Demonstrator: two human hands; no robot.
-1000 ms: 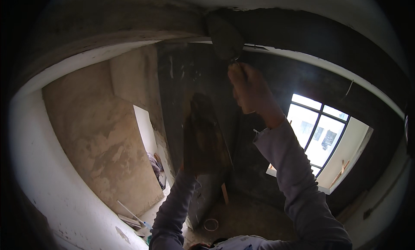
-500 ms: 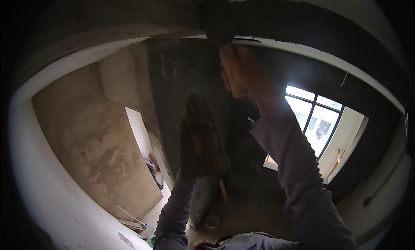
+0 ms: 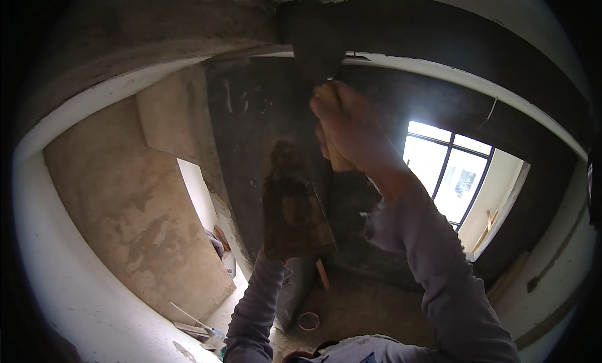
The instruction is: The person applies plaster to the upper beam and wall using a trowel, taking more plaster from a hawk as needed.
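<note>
Trowel (image 3: 318,52) and flat board (image 3: 298,222) raised in a plastered room, with positions referred to the barred window (image 3: 446,168). Above and to the left of the window, the trowel is gripped by its pale handle (image 3: 339,159) in the right hand (image 3: 351,125), the fingers being wrapped around it. Its rounded blade is overlapped with the dark grey beam (image 3: 433,34) that is extended above the window; whether the beam is touched cannot be told. Left of the window, the board is carried at the left hand (image 3: 276,257), which is almost wholly concealed; how its fingers are set cannot be told. The face of the board is coated with dark residue, heaviest toward its upper end. Farther left of the window, a tall opening (image 3: 195,186) is cut beside a patchy brown wall (image 3: 144,219), and a crouched person (image 3: 215,242) is partly seen there. Below and to the left of the window, an orange-brown strip (image 3: 322,274) is seen tilted, and a pale ring (image 3: 308,321) is seen at floor level.
</note>
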